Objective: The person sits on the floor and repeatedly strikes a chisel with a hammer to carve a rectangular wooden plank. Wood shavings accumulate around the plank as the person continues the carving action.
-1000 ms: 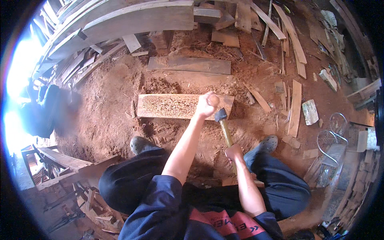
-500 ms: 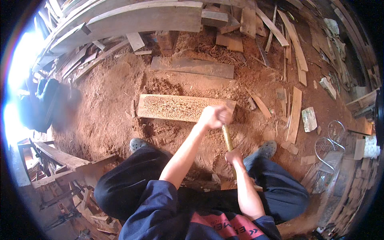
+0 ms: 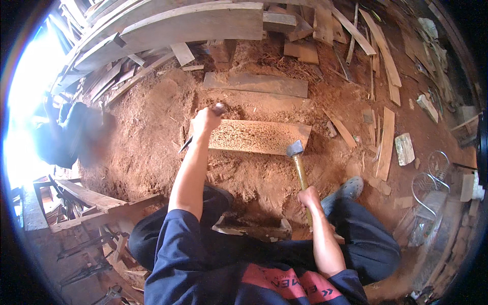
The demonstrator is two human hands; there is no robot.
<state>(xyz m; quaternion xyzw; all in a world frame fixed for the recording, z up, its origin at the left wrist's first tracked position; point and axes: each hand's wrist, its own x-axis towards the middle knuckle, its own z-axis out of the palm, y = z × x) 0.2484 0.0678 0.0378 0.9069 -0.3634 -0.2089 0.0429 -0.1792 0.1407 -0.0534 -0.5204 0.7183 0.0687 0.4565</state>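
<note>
Gripping a chisel (image 3: 199, 133) in left hand (image 3: 205, 122) fingers, carved plank (image 3: 259, 136) just beside; right hand (image 3: 308, 195) fingers clasping hammer (image 3: 299, 165)

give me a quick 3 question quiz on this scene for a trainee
1. True or false: the hammer head rests near the right end of the carved board.
2. Which hand holds the chisel? A) left hand B) right hand C) neither
3. Fill in: the ground around the board is covered in reddish ____.

Key
1. True. The right hand grips the wooden handle low down, and the head lies at the board's right end.
2. A. The left hand is closed around the chisel at the board's left end, with its tip pointing down to the left.
3. Sawdust.
</note>
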